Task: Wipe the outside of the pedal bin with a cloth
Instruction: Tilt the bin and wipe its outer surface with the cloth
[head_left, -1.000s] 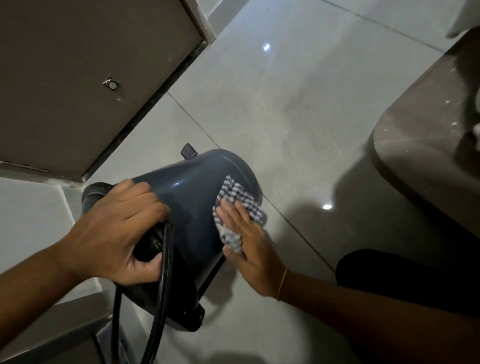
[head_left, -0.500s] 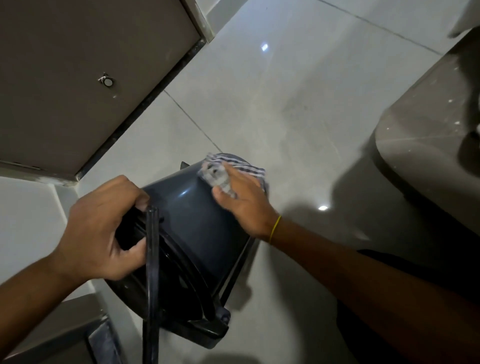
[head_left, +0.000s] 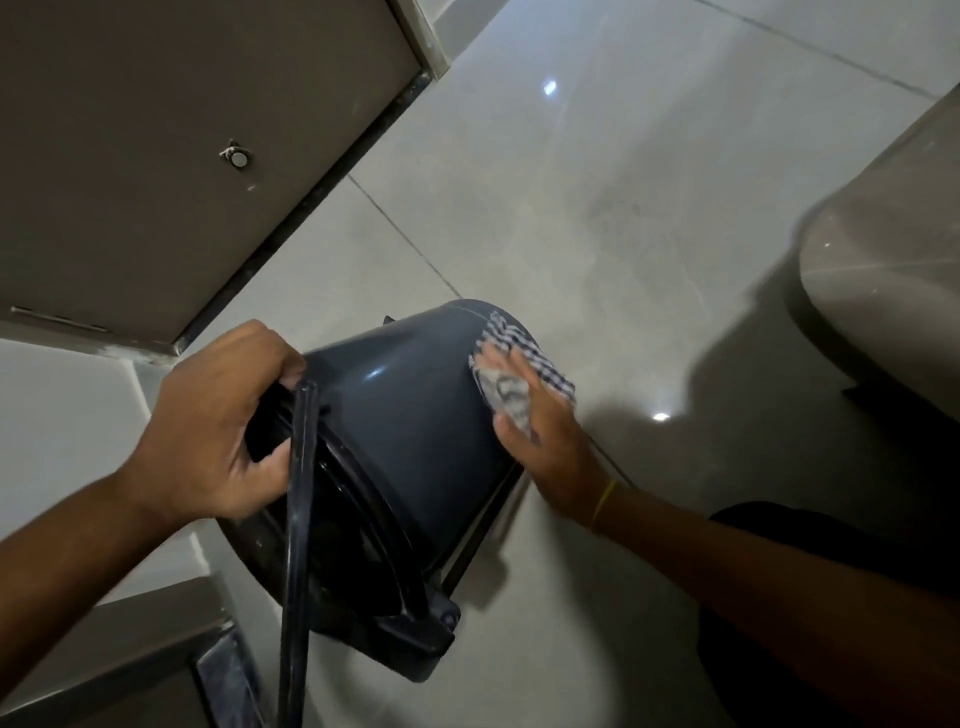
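A dark grey pedal bin (head_left: 410, 415) is tipped over toward me above the tiled floor, its base pointing away and its open rim near me. My left hand (head_left: 208, 431) grips the rim beside the thin black bail handle (head_left: 298, 519). My right hand (head_left: 540, 441) presses a blue-and-white checked cloth (head_left: 524, 364) flat against the bin's right outer wall, close to the base. The lid hinge (head_left: 436, 623) shows at the bottom.
A brown door (head_left: 156, 130) with a small stopper (head_left: 238, 156) stands at the upper left. A rounded grey fixture (head_left: 883, 270) fills the right edge. Pale glossy floor tiles (head_left: 571, 182) lie beyond the bin. A dark ledge (head_left: 130, 660) sits at the lower left.
My right hand has slid the cloth from the top of the bin down onto its right side. The left hand keeps its hold on the rim.
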